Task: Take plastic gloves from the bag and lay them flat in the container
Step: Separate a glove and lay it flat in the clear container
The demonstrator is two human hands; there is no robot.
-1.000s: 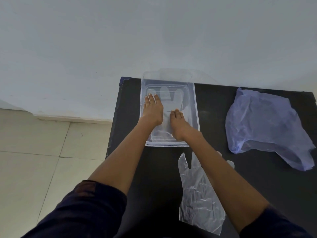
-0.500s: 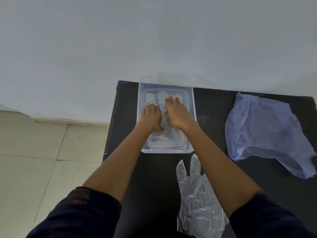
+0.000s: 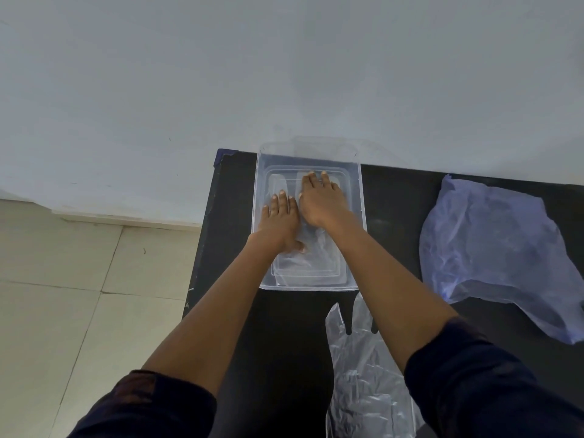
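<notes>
A clear rectangular container stands at the far left of the black table. A transparent plastic glove lies flat on its bottom. Both hands rest palm-down on that glove inside the container: my left hand near the middle, my right hand further in, towards the far end. Fingers of both are stretched flat, gripping nothing. A second transparent glove lies on the table in front of the container, partly under my right forearm. The bluish plastic bag lies crumpled at the right.
The table's left edge runs just beside the container, with tiled floor below. A pale wall stands right behind the table.
My right hand has slid along the glove from the container's near end to its far end. My left hand has stayed almost in place.
</notes>
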